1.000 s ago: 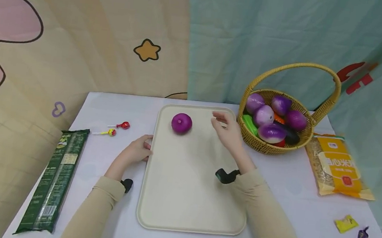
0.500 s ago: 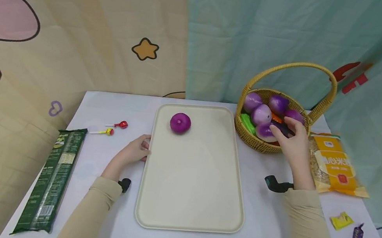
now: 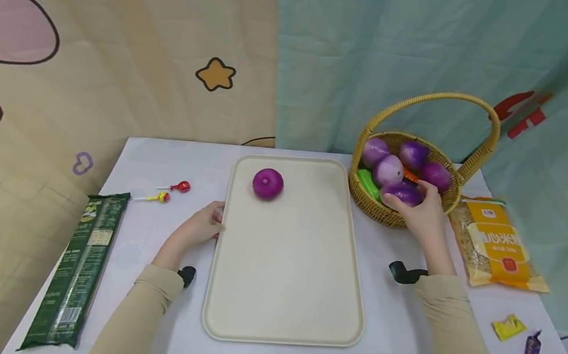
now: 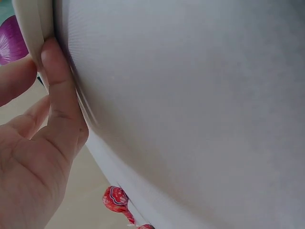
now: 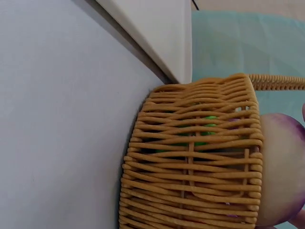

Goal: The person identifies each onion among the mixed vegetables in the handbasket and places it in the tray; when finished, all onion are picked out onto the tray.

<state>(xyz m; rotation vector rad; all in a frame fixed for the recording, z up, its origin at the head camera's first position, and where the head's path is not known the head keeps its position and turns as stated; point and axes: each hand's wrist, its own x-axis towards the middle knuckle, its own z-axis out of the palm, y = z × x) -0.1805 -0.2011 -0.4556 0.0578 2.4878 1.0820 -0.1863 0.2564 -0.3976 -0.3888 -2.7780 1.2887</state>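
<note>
A purple-and-white vegetable [image 3: 402, 193] is gripped by the right hand [image 3: 423, 214], the basket [image 3: 380, 212] just beyond it; the tray [image 3: 289, 271] is pinched by the left hand [image 3: 199, 224], a purple onion [image 3: 268, 184] lying farther forward.

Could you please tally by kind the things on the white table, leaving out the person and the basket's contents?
Lollipops: 2
Wrapped candies: 2
Food packets: 2
Round purple vegetable: 1
Tray: 1
Basket: 1
Total: 9

Rough wicker basket [image 3: 379, 212]; smooth tray [image 3: 289, 271]
</note>
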